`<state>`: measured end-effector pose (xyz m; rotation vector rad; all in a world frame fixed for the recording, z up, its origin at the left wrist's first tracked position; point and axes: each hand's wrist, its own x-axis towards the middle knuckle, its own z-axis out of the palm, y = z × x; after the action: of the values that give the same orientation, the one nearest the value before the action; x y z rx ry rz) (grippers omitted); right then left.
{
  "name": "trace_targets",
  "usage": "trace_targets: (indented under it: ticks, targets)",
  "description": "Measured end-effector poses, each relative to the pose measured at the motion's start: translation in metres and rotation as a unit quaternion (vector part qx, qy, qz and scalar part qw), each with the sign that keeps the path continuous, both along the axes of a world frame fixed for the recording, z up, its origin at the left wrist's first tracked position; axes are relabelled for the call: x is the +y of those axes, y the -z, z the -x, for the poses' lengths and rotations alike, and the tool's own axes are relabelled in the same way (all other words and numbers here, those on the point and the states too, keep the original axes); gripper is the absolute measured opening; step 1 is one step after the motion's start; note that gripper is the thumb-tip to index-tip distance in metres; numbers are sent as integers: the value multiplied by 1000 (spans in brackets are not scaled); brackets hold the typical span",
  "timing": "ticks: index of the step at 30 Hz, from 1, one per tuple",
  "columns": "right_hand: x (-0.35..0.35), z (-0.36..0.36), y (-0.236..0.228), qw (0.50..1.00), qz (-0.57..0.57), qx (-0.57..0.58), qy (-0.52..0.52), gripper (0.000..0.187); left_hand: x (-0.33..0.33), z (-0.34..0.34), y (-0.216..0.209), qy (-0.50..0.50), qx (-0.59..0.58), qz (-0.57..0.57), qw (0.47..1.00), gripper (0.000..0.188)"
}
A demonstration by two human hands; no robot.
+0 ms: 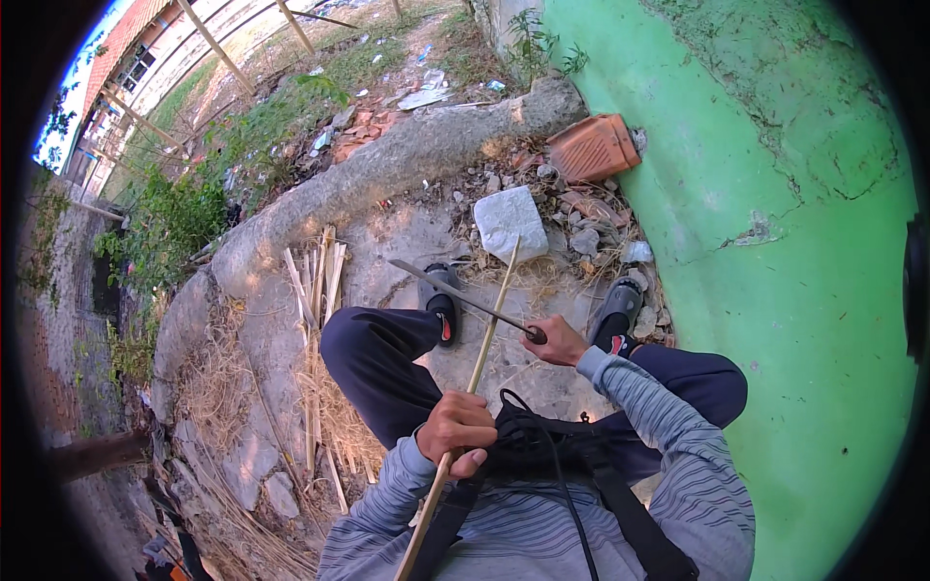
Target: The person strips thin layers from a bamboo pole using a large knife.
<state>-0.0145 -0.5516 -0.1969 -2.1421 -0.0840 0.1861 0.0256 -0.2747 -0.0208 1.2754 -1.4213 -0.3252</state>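
My left hand (457, 431) is closed around a long pale bamboo strip (492, 324), which slants from my lap up to a white block (510, 223) on the ground between my feet. The strip's far tip overlaps the block; whether it rests on it I cannot tell. In my right hand (559, 342) is the dark handle of a knife (455, 292) with a long, narrow blade. The blade points left and crosses the strip about midway along the part beyond my left hand. Whether blade and strip touch is unclear.
Several split bamboo strips (318, 281) lie on the left over curly shavings (339, 412). A green wall (736, 290) stands close on my right. Ahead are rubble (586, 240), an orange roof tile (594, 148) and a low curved concrete edge (387, 150). Leafy plants (184, 218) grow beyond it.
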Motion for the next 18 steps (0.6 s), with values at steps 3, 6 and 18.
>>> trace_targets:
  ticks: [3, 6, 18]
  targets:
    - [-1, -2, 12, 1000, -6, -7, 10, 24, -6, 0, -4, -12, 12, 21, 1000, 37]
    - [-16, -18, 53, 997, 4, 25, 76, 24, -2, -1, -4, -8, 12, 10, 1000, 33]
    - [-36, -18, 69, 989, 47, 41, 133, 28, -6, -4, -6, 19, 4, 0, 1000, 28]
